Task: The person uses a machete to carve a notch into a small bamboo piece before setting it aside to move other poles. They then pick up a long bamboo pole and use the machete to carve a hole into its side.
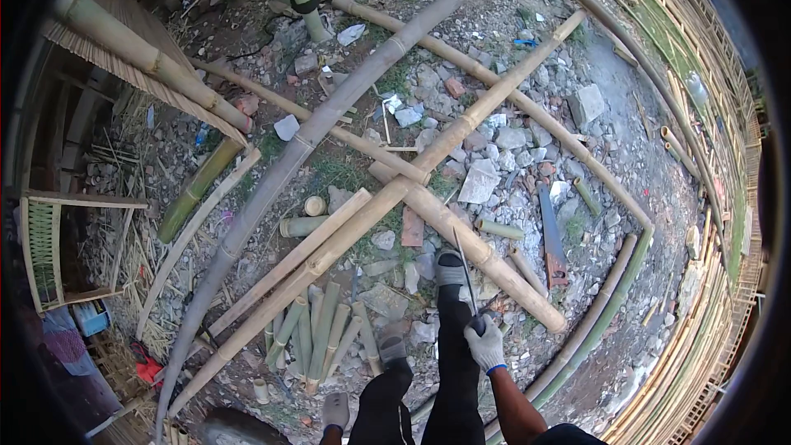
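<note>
My right hand [486, 343], in a grey glove with a blue cuff edge, is closed around the dark handle of a long-bladed knife [464, 268]. Its blade shows nearly edge-on and points forward, passing in front of a thick bamboo pole [465, 241]. My left hand [335, 409], gloved too, hangs low by my left leg; its fingers are too small and foreshortened to read. Ahead of my feet, a longer bamboo pole [461, 128] crosses the thick one. Short cut bamboo pieces [320, 338] lie in a bundle to the left.
A handsaw [548, 227] lies on the rubble right of the thick pole. A grey pole [305, 140] slants across the left. Stones such as a pale block [479, 181] litter the ground. Long bamboo strips [700, 305] line the right side; a woven panel [43, 251] stands at left.
</note>
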Available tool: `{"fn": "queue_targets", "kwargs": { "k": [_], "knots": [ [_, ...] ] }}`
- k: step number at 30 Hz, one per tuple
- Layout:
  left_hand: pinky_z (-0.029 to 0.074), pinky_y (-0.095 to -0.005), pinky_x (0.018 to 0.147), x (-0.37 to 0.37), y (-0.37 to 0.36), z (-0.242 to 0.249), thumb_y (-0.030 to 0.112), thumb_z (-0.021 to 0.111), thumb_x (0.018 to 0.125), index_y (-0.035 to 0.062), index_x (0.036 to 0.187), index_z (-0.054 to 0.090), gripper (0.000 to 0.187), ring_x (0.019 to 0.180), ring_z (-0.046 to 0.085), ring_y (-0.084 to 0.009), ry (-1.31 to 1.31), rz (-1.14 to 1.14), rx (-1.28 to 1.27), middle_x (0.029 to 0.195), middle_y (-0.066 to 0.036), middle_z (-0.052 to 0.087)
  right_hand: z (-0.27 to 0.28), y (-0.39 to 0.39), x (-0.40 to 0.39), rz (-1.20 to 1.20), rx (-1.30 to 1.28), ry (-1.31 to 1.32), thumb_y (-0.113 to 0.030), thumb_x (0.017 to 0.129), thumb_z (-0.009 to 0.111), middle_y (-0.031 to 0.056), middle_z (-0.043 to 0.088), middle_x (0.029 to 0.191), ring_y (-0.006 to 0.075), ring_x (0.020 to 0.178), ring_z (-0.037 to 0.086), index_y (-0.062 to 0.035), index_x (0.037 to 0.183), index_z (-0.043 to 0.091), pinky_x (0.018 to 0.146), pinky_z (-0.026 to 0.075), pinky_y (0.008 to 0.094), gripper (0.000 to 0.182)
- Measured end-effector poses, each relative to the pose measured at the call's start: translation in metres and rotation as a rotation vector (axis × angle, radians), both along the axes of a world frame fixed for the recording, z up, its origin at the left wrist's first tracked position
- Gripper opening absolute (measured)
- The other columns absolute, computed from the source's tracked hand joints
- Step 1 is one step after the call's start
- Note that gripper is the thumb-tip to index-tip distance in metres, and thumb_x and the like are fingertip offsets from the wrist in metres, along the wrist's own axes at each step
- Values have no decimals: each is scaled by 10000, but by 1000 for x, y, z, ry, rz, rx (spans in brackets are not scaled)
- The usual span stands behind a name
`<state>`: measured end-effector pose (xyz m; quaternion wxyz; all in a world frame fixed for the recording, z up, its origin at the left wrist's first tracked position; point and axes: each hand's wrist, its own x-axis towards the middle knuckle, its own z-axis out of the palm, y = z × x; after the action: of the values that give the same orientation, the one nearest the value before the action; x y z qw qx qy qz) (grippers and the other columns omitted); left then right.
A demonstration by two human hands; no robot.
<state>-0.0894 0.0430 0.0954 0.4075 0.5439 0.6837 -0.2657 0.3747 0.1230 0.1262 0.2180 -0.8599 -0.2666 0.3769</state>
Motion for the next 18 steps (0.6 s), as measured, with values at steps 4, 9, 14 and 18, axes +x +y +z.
{"fn": "queue_targets", "kwargs": {
  "k": [4,9,14,18],
  "knots": [
    [527,-463,982,95,143,-9,471,598,1019,-16,1268,686,553,1125,701,-410,-89,583,267,1192,-246,732,-57,63,27,-199,-85,53,-372,935,725,240,718,1059,383,1002,710,-5,1207,650,901,537,471,463],
    [468,-494,1087,176,313,1,368,722,972,-19,1375,606,570,1306,566,-447,-254,377,422,1388,-288,588,-145,149,72,-256,-53,13,-386,935,720,268,714,1058,442,1024,700,33,1195,637,922,523,512,501],
    [426,-499,1150,190,455,-79,336,784,903,-16,1408,555,656,1341,514,-438,-83,213,857,1408,-269,567,-198,184,123,1,-147,-254,-376,941,705,288,699,1022,491,976,689,11,1082,611,878,525,552,422],
    [406,-545,1160,177,571,-103,383,830,845,8,1430,533,755,1357,499,-446,-29,71,1139,1439,-240,559,-241,186,152,178,-112,-396,-385,945,730,279,679,1032,490,998,665,-2,1126,586,893,515,565,447]
  ]
}}
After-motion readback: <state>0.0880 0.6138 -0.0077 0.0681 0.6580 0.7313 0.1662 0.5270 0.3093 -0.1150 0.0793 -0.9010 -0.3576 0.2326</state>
